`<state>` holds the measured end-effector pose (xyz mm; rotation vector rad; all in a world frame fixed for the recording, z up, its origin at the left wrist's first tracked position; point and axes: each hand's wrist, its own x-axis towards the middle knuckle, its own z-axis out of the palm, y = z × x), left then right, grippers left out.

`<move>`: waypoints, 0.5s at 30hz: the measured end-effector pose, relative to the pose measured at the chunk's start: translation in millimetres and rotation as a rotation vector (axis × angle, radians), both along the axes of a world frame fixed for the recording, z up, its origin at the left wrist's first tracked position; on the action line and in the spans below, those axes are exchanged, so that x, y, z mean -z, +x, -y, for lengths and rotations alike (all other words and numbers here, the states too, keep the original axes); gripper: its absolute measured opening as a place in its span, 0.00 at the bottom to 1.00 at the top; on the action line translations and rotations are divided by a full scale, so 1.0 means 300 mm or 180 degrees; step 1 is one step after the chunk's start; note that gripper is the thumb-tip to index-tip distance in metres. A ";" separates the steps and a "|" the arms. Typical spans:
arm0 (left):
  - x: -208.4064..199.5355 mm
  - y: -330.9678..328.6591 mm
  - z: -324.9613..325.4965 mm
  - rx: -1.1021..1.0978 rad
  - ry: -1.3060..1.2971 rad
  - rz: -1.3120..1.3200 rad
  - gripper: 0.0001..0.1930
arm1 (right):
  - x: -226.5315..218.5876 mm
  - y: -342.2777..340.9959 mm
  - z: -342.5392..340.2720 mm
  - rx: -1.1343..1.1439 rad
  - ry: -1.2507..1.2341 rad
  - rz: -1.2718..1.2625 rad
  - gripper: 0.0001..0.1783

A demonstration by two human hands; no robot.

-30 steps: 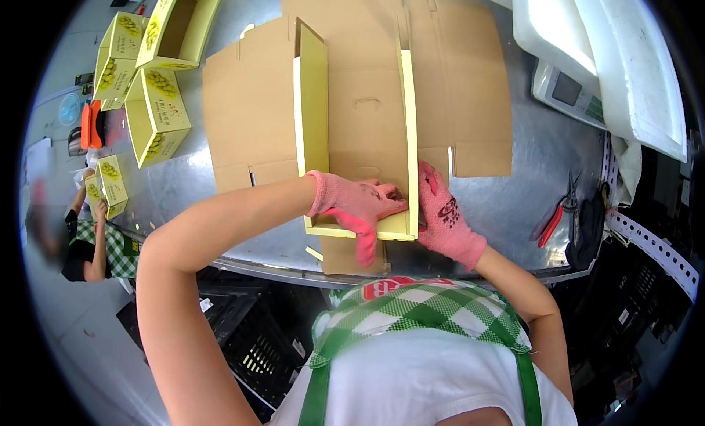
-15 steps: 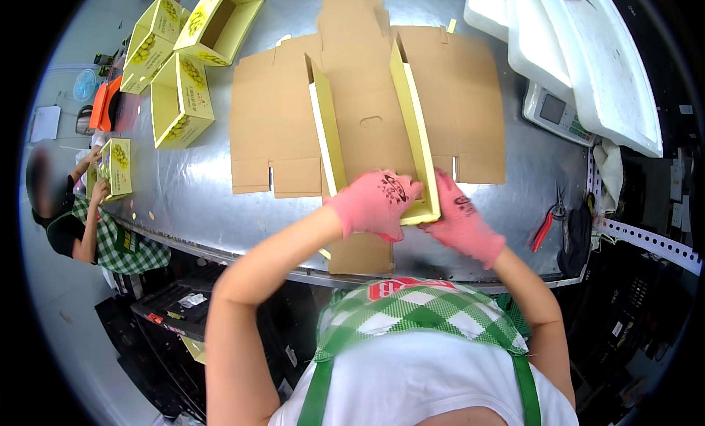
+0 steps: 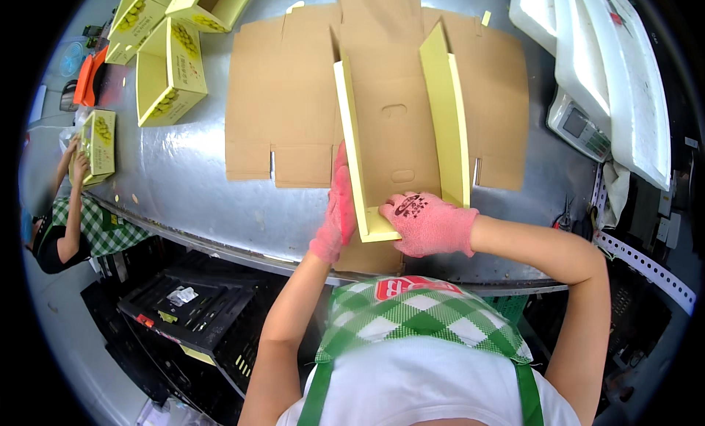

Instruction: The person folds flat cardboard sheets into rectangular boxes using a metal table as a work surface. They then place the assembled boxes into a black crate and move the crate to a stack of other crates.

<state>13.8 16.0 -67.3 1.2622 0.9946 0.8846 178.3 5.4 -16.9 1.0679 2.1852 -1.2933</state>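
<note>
A cardboard box blank (image 3: 396, 132), brown inside and yellow outside, lies on the metal table (image 3: 183, 191) with its two long side walls folded up. My left hand (image 3: 339, 206), in a pink glove, lies flat and edge-on against the outside of the left wall near its front end. My right hand (image 3: 429, 222), also in a pink glove, is curled over the box's near end flap (image 3: 376, 228) and presses on it between the two walls.
More flat brown blanks (image 3: 257, 117) lie under and beside the box. Folded yellow boxes (image 3: 169, 73) stand at the far left. A scale (image 3: 580, 125) and white foam trays (image 3: 624, 73) sit at the right. A co-worker (image 3: 66, 220) at left holds a yellow box. Black crates (image 3: 183, 308) sit below.
My left hand has left the near flap and moved to the outside of the left wall. My right hand has shifted onto the near end flap. The view has tilted toward the table.
</note>
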 end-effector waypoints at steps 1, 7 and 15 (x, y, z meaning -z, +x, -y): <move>0.017 0.002 0.004 0.0047 0.0009 -0.0029 0.30 | 0.015 -0.004 -0.002 0.0042 -0.0148 -0.0163 0.32; 0.103 -0.005 0.033 0.0211 -0.0458 0.0187 0.35 | 0.023 -0.001 -0.046 -0.0054 -0.0496 -0.0507 0.36; 0.039 0.021 -0.002 0.0253 -0.0895 0.0668 0.33 | 0.056 -0.006 -0.074 -0.0209 -0.0696 -0.0525 0.42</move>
